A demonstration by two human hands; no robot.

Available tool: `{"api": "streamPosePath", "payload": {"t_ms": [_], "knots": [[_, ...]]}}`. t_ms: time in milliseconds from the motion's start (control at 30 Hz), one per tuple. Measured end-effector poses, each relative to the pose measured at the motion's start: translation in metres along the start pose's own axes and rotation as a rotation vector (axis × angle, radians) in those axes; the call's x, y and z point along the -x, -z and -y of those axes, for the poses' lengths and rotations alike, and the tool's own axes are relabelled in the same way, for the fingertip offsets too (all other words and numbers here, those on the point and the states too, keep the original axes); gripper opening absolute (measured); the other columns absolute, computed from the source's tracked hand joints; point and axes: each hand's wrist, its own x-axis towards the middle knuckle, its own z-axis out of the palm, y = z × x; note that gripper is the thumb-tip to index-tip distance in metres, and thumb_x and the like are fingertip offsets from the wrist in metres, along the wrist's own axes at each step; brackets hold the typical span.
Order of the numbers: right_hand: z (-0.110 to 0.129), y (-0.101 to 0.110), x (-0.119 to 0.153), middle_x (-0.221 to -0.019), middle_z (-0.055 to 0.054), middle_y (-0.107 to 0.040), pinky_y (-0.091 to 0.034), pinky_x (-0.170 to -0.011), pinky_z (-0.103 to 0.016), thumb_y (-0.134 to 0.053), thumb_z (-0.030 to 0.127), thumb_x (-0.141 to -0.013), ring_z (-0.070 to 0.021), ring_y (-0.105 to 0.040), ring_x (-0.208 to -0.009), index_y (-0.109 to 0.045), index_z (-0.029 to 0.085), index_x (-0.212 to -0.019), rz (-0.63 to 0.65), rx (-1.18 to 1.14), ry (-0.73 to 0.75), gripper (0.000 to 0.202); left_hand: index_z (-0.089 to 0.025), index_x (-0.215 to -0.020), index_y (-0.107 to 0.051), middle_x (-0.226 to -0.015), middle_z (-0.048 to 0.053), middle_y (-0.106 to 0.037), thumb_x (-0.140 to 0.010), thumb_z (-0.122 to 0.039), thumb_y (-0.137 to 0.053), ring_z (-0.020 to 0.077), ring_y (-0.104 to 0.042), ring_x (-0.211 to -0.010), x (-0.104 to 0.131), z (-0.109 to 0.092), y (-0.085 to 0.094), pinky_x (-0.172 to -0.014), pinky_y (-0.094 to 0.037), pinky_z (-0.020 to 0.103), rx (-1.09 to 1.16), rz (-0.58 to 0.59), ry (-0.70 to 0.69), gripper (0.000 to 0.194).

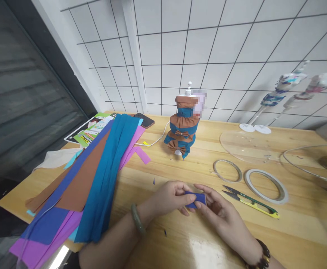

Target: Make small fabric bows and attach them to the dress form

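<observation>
Between both hands is a small folded piece of blue crepe paper (199,199), held just above the wooden table. My left hand (172,197) pinches its left end between thumb and fingers. At the other end, my right hand (218,209) has its thumb and fingers closed on the right edge. Beyond the hands stands a miniature dress form (183,123) dressed in brown and teal paper with bows. Thread snips (251,201) with a yellow and green handle lie to the right of my right hand.
Long strips of teal, brown, blue and purple paper (96,175) lie piled at left. Two tape rolls (265,186) rest near the snips. A phone (144,120) lies at the back, and two small white dress forms (281,93) stand at back right. Tiny blue scraps (165,233) dot the table.
</observation>
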Motion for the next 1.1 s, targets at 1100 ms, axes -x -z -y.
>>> {"api": "streamPosePath", "payload": {"t_ms": [1100], "knots": [[-0.0013,-0.0007,0.0000,-0.065,0.003,-0.050,-0.045,-0.064,-0.025,-0.046,0.034,-0.084,-0.0135,-0.053,-0.063,-0.043,0.018,-0.117,-0.039,0.036,0.051,0.037,-0.012,-0.087,-0.057,-0.062,0.000,-0.059,-0.057,-0.027,-0.072,0.0090,-0.056,-0.051,0.0000,-0.0005,-0.0038,-0.053,-0.045,0.023,0.006,0.079,0.020,0.036]]}}
